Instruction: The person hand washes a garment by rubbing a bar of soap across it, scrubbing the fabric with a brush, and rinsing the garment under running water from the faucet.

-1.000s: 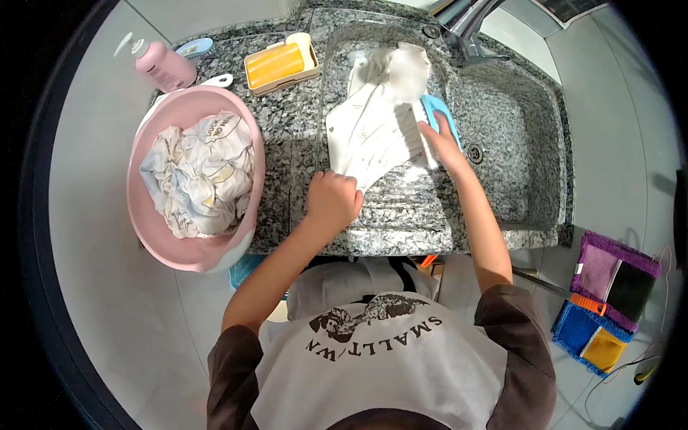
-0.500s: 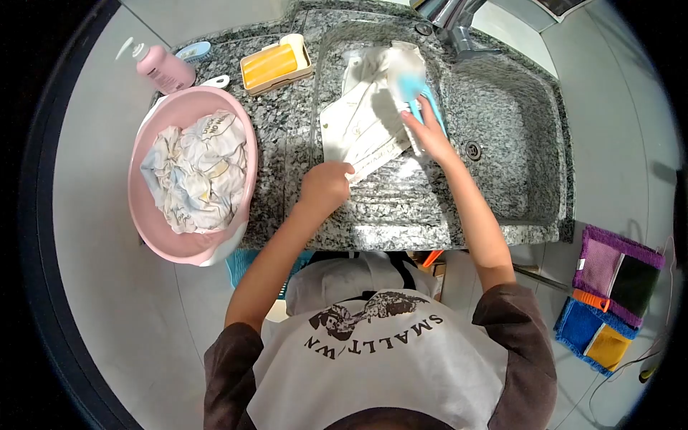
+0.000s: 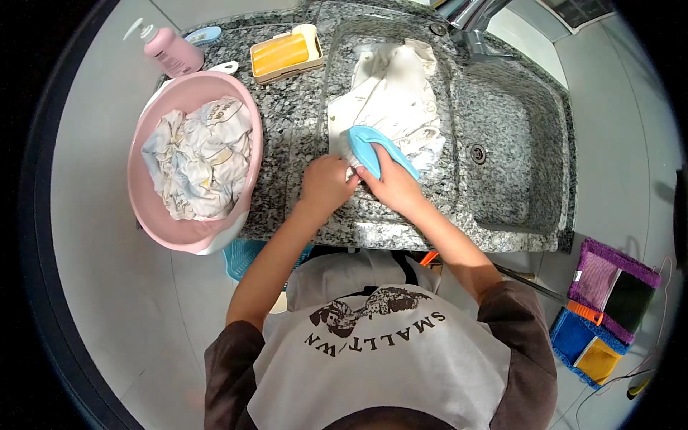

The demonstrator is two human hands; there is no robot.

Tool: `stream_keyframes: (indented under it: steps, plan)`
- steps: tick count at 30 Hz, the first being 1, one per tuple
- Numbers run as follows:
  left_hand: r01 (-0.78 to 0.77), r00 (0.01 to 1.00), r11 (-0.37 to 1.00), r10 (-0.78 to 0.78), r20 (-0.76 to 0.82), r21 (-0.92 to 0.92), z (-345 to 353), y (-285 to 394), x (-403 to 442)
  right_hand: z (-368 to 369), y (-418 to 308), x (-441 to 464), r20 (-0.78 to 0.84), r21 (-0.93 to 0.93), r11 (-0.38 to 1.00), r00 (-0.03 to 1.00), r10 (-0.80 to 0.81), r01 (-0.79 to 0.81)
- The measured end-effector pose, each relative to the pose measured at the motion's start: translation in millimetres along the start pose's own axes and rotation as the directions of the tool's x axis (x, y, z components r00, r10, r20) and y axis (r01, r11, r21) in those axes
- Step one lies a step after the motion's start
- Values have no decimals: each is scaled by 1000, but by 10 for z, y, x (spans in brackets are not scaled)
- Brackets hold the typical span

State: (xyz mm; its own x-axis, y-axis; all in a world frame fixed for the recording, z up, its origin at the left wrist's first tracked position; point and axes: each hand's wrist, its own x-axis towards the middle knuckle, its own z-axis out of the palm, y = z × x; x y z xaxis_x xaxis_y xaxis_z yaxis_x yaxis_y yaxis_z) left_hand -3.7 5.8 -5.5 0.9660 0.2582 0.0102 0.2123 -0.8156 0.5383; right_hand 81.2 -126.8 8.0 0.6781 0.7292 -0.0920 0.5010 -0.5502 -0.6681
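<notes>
A wet white garment (image 3: pixel 394 97) lies spread and wrinkled on the ribbed washboard part of the stone sink. My left hand (image 3: pixel 327 185) is closed on its near left edge. Fingers of my right hand (image 3: pixel 393 185) wrap round the handle of a light blue brush (image 3: pixel 369 136), whose bristles rest on the cloth right beside my left hand. The part of the garment under the brush is hidden.
At left stands a pink basin (image 3: pixel 136 172) with crumpled white clothes (image 3: pixel 201 158). Behind it are a pink pump bottle (image 3: pixel 173 51) and a yellow soap bar (image 3: pixel 281 55) in a tray. A faucet (image 3: pixel 473 29) and a deeper basin (image 3: pixel 512 143) with a drain are at right.
My right hand has brought the blue brush from the garment's right side down and left, close to my left hand. The cloth's right part has bunched up. My left hand keeps its hold.
</notes>
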Motion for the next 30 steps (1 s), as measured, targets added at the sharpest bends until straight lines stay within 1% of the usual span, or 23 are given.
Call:
stream_keyframes:
  steps: [1,2,3,4,5,7,9,11,12,13,15,16,17,19,20,21,22,23,25,26,27,29,30]
  plan:
    - [10,1000,1000,-10,25,14,-15,-2,-5,-4,14,29,2,2,1000,1000,-3,3]
    - [10,1000,1000,-11,25,15,-2,-12,-16,-21,44,59,48,-11,1000,999,20,-19]
    - [-48,998,997,51,-43,64,12,-14,-30,-46,76,95,93,-26,999,995,43,-41]
    - [-103,987,988,116,-109,116,24,-16,-44,-88,88,153,148,19,996,986,78,-82]
    - [-103,987,988,116,-110,116,31,-21,-61,-103,106,199,148,19,997,986,78,-81]
    - [-137,975,964,171,-139,229,-3,-12,-97,-119,99,263,143,26,1000,990,-19,15]
    - [-146,970,959,187,-157,243,-7,-38,-132,-133,79,304,164,19,1000,986,8,-11]
    - [-157,962,953,206,-178,258,-15,-49,-145,-140,82,350,248,51,997,968,41,-55]
    - [-149,961,958,198,-192,243,-35,-49,-149,-105,59,323,212,-38,999,977,5,3]
    - [-140,961,964,188,-205,227,-53,-51,-155,-57,20,275,216,-38,999,976,4,5]
    - [-116,963,965,167,-211,233,-67,-44,-164,53,-73,155,64,-217,963,987,-147,157]
    - [-99,965,965,152,-215,242,-68,-38,-164,161,-58,112,-52,-216,957,976,-211,195]
    - [-96,965,966,149,-215,239,-65,-28,-170,174,-53,103,-48,-217,957,977,-210,195]
    - [-71,976,965,120,-184,253,-59,-10,-181,159,-86,116,-30,-338,936,992,-119,102]
    - [-71,976,965,120,-184,252,-51,-3,-179,156,-94,130,-60,-346,932,989,-136,108]
    - [-74,982,959,118,-145,275,-47,0,-174,153,-42,166,-59,-346,932,989,-136,108]
    - [-79,988,951,115,-105,298,-46,3,-176,136,76,223,-84,-330,939,988,-131,96]
    - [-81,988,951,116,-105,297,-38,-3,-182,99,215,295,-109,-315,945,986,-126,86]
    - [-79,987,947,119,-112,311,-14,-37,-197,-70,572,535,-255,-429,903,960,-117,-4]
    - [-82,988,948,118,-101,308,-16,-27,-231,-202,584,607,-243,-336,940,970,-24,-61]
    - [-85,990,946,116,-81,313,-35,-15,-232,-212,596,619,-252,-418,901,968,5,-113]
    - [-86,990,944,115,-76,318,-33,-17,-174,-19,343,384,-295,-402,914,937,-188,57]
    - [-83,988,950,117,-97,300,-11,-30,-187,31,109,193,-176,-376,923,971,-160,84]
